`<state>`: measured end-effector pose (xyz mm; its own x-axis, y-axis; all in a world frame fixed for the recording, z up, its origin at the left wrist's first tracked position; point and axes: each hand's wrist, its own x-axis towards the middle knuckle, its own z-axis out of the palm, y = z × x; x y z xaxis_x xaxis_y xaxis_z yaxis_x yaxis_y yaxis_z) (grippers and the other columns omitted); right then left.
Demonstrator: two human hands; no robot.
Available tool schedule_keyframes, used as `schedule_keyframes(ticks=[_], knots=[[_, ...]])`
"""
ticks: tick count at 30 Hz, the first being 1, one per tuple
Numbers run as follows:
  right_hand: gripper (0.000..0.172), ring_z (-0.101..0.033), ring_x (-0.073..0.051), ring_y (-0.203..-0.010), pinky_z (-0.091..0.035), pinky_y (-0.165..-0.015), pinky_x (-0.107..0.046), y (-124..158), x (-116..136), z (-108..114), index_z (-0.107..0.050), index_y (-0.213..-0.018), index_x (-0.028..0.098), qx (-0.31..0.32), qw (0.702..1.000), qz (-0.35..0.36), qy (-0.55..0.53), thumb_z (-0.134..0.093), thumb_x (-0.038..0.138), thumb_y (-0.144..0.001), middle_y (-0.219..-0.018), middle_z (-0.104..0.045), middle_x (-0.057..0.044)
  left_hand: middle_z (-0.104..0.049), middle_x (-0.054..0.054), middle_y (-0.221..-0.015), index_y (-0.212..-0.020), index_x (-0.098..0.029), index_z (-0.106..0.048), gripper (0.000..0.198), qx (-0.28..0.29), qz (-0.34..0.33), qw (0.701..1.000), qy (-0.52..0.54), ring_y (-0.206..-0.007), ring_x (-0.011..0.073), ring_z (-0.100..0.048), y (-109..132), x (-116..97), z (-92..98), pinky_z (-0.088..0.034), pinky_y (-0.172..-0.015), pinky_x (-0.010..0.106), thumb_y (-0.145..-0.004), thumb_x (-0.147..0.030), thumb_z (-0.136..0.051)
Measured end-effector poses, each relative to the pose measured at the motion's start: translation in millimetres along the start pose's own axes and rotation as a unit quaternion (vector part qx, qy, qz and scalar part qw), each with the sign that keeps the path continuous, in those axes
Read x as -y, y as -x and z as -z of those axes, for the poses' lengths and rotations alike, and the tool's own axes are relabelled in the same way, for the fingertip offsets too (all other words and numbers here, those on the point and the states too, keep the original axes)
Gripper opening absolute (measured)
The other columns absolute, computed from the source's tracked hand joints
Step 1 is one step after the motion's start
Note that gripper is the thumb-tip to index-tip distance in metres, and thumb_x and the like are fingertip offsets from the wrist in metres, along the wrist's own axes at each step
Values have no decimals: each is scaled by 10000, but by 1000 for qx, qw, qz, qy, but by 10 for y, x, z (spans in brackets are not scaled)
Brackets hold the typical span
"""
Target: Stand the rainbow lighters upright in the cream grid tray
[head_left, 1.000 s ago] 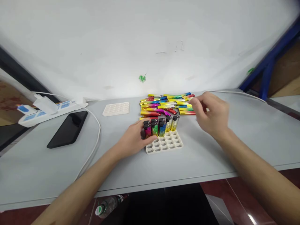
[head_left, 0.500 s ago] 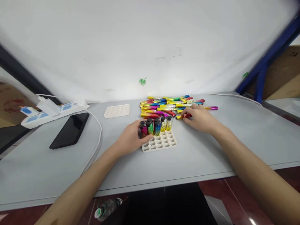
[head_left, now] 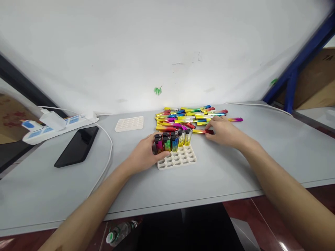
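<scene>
Several lighters with black tops and magenta, green, blue and clear-yellow bodies stand upright in the back rows of a white holed tray. My left hand is closed round the left end of this group, thumb in front and fingers partly hidden behind. At the front of a pile of shiny multicoloured casings, my right hand pinches the red end of a slim metallic yellow-and-red casing, which lies almost level and points left.
A second white holed tray lies behind my left hand. Further left are a black phone, a white cable and a power strip with plugs. A wall rises behind the table.
My right fingers have shifted slightly right along the yellow-and-red casing, and more of its yellow end shows. My left hand stays at the lighters.
</scene>
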<state>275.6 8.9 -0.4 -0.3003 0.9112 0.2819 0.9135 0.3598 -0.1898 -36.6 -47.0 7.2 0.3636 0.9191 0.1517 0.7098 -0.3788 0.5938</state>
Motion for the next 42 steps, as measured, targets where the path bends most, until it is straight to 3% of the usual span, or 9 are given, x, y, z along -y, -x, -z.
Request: schedule_keyframes(ticks=[6, 13, 19, 22, 25, 27, 31, 37, 42], knots=[[257, -631, -232, -824, -470, -689, -360, -6, 153, 192, -678, -883, 215, 15, 977, -81, -195, -649, 454, -792, -916, -696, -48, -696, 38, -1034, -1222, -222, -555, 488, -8, -10, 1000, -7, -901, 220, -650, -2, 3, -6, -520, -803, 335, -810, -455, -672], [342, -683, -225, -990, -531, -879, -411, 2, 278, 208, -603, -934, 205, -11, 855, -104, -508, -683, 516, -817, -1047, -737, -76, -695, 39, -1018, -1229, -215, -555, 485, -9, -16, 1000, 4, -873, 206, -641, 5, -8, 0, -520, -783, 330, -818, -450, -657], [328, -689, -212, -947, -561, -851, -401, -8, 367, 190, -574, -873, 199, -13, 823, -113, -556, -702, 495, -812, -980, -737, -68, -693, 31, -1030, -1233, -220, -554, 489, -7, -1, 1000, 20, -805, 182, -616, 9, -19, 9, -499, -722, 314, -832, -491, -625], [342, -664, -168, -758, -569, -696, -348, -13, 362, 177, -523, -856, 220, -13, 800, -120, -587, -698, 510, -810, -793, -684, -10, -694, 18, -1008, -1227, -227, -565, 464, -3, -8, 999, 36, -772, 167, -597, 8, -20, 20, -485, -707, 302, -848, -492, -606], [368, -471, -88, -505, -418, -444, -232, -20, 355, 167, -486, -854, 242, -22, 776, -141, -615, -721, 518, -786, -634, -505, 68, -696, 16, -1005, -1210, -223, -586, 452, 7, -7, 999, 48, -791, 171, -595, 2, -23, 29, -481, -737, 309, -859, -508, -589], [375, -313, -58, -446, -256, -381, -200, -27, 355, 163, -477, -832, 241, -15, 764, -150, -627, -728, 516, -781, -609, -415, 83, -698, 18, -993, -1169, -216, -606, 434, 9, -1, 999, 49, -812, 180, -600, -1, -23, 29, -480, -754, 314, -859, -519, -586], [398, -242, -52, -448, -182, -379, -219, -43, 361, 146, -535, -769, 206, 13, 750, -175, -638, -652, 584, -815, -632, -403, 55, -697, 16, -967, -1100, -212, -617, 393, 7, 5, 999, 39, -832, 190, -606, 3, -19, 24, -479, -761, 314, -861, -522, -578], [382, -461, -106, -531, -309, -398, -236, -43, 405, 122, -576, -919, 234, 11, 759, -198, -620, -664, 585, -797, -766, -578, 2, -677, 9, -888, -1058, -203, -606, 384, 7, -3, 1000, 23, -774, 181, -597, 4, -17, 19, -477, -727, 304, -869, -533, -549], [469, -256, -87, -429, -175, -386, -234, -46, 411, 107, -549, -806, 229, 47, 764, -167, -622, -522, 696, -833, -554, -342, 64, -687, 20, -898, -1024, -198, -611, 381, 1, -1, 1000, 22, -786, 190, -608, 3, -26, 12, -489, -726, 310, -869, -538, -538]])
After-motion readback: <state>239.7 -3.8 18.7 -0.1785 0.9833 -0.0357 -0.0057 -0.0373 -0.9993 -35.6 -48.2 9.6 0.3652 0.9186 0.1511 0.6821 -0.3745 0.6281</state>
